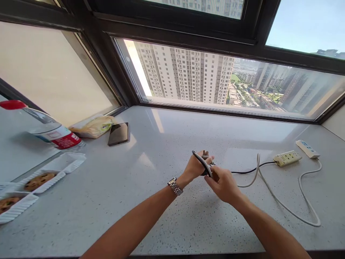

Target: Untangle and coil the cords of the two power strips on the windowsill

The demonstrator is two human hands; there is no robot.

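My left hand [194,167], with a metal watch on its wrist, is closed around a bunch of power cords. A plug with metal prongs [205,153] pokes out beyond its fingers. Over the back of that hand curves a loop of black and white cord [201,159]. Close beside it, my right hand [225,185] pinches the lower end of the loop. To the right, a black cord [246,171] runs to a yellowed power strip [288,158]. A white cord [280,201] bends across the counter to a white power strip [307,148].
On the left of the speckled counter [161,230] stand a red-capped bottle [66,138] and a white tray with cookies [40,181]. A phone [118,133] lies by a plastic-wrapped package [94,126]. Framed windows [188,75] border the back edge.
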